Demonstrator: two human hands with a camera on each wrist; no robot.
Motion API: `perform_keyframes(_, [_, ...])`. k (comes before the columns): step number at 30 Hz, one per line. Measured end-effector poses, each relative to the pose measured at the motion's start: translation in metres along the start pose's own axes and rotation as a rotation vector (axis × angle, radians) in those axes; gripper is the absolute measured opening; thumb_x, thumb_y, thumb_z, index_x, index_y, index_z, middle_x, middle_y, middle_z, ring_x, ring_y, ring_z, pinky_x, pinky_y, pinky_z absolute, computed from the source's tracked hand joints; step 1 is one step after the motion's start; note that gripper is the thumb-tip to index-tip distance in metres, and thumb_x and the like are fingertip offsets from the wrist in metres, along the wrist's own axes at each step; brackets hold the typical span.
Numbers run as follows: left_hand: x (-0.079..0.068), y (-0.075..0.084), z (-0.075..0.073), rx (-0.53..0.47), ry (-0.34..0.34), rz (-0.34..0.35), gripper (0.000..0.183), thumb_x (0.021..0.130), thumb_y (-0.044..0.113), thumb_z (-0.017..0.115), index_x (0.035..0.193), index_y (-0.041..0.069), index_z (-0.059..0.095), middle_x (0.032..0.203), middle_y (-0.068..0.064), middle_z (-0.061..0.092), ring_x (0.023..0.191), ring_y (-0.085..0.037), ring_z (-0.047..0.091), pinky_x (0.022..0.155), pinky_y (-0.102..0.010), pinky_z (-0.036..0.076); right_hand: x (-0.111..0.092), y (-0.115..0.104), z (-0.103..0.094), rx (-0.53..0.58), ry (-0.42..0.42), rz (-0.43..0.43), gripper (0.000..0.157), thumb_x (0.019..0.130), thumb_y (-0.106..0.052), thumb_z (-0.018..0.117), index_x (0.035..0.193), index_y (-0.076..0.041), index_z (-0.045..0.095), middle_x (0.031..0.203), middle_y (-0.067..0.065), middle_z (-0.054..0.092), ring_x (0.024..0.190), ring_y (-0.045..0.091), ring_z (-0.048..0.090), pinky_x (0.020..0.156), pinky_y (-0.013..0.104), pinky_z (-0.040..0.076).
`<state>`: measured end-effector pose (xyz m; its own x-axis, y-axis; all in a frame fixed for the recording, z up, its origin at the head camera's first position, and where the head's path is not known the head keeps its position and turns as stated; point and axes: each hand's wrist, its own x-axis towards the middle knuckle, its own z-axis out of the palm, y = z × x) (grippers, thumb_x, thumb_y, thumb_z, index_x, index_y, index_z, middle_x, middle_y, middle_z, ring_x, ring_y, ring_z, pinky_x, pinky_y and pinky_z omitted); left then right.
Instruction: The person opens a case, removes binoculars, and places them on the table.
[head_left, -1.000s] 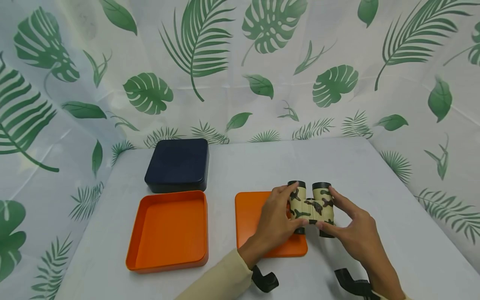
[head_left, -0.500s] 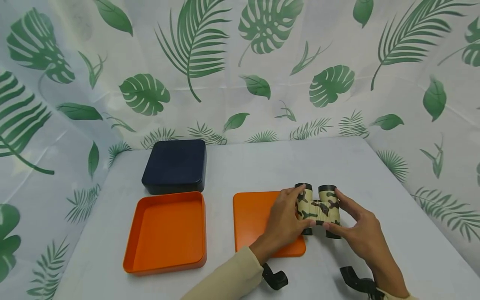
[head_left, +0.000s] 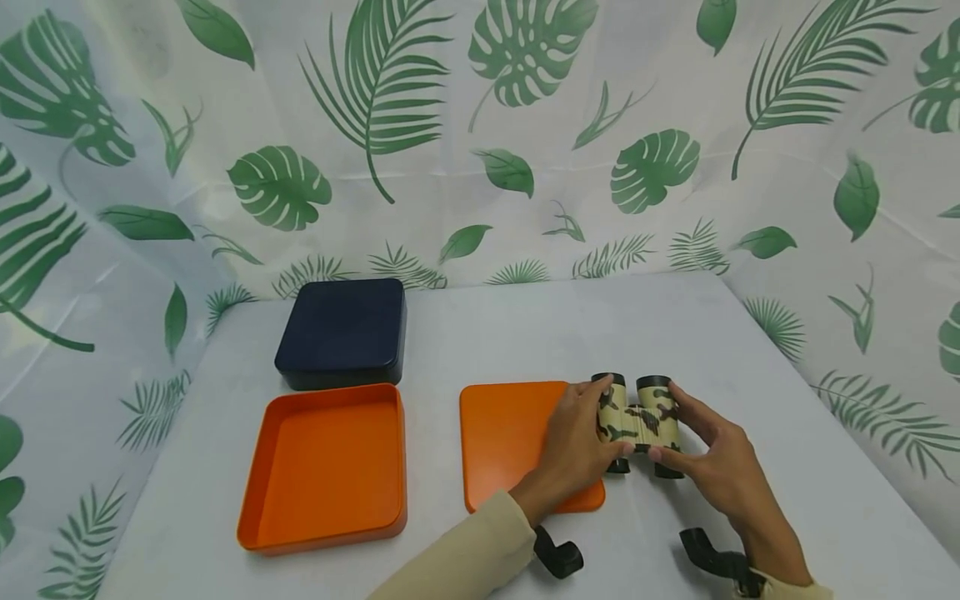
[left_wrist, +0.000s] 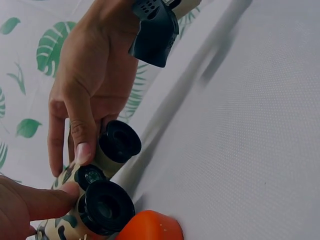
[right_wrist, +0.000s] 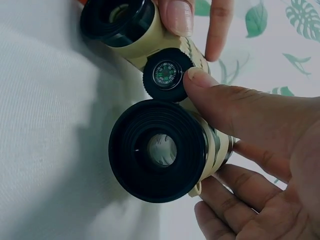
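A pair of camouflage binoculars (head_left: 642, 425) with black ends is held between both hands at the right of the table. My left hand (head_left: 576, 437) grips the left barrel, thumb near the bridge. The right barrel is gripped by my right hand (head_left: 712, 454), its thumb on the near side and fingers along the outer side. The right wrist view shows a black eyepiece (right_wrist: 157, 152) and a small compass (right_wrist: 166, 74) set in the focus wheel between the barrels. Beneath my left hand lies a flat orange lid (head_left: 498, 442), partly covered by the hand and forearm.
An open orange box (head_left: 330, 467) stands left of the lid with its inside bare. Behind it sits a dark blue box (head_left: 345, 329). The white table (head_left: 525, 325) ends at a leaf-print curtain (head_left: 420, 167) at the back and sides.
Both hands have carried the binoculars slightly right, off the lid's right edge, and a little nearer. The whole view has shifted somewhat, so the boxes appear further left.
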<state>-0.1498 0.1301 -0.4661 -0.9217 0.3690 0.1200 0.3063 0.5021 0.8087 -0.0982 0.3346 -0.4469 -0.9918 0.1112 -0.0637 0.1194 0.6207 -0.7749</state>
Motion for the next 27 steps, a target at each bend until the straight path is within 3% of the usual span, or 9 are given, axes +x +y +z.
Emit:
perform_keyframes(16, [0.003, 0.002, 0.011, 0.026, 0.006, -0.007, 0.085, 0.088, 0.033, 0.09, 0.161, 0.028, 0.046, 0.152, -0.001, 0.054, 0.134, -0.012, 0.057, 0.114, -0.027, 0.049, 0.003, 0.01, -0.002, 0.015, -0.046, -0.011, 0.111, 0.087, -0.014, 0.088, 0.172, -0.022, 0.017, 0.172, 0.028, 0.029, 0.155, 0.06, 0.025, 0.112, 0.078, 0.034])
perform_keyframes(21, [0.003, 0.003, 0.014, 0.034, 0.011, -0.021, 0.084, 0.087, 0.033, 0.09, 0.159, 0.028, 0.048, 0.15, -0.002, 0.054, 0.13, -0.012, 0.058, 0.111, -0.026, 0.05, 0.004, 0.013, -0.003, 0.036, -0.089, -0.013, 0.109, 0.091, -0.015, 0.085, 0.172, -0.019, 0.013, 0.173, 0.03, 0.022, 0.157, 0.06, 0.02, 0.116, 0.079, 0.028])
perform_keyframes(27, [0.004, 0.008, 0.015, 0.135, 0.011, -0.035, 0.084, 0.087, 0.038, 0.09, 0.159, 0.025, 0.048, 0.149, -0.002, 0.057, 0.13, -0.012, 0.058, 0.11, -0.025, 0.05, 0.006, 0.015, -0.003, 0.055, -0.125, -0.006, 0.107, 0.094, -0.014, 0.082, 0.173, -0.017, 0.01, 0.174, 0.031, 0.019, 0.158, 0.061, 0.015, 0.117, 0.081, 0.021])
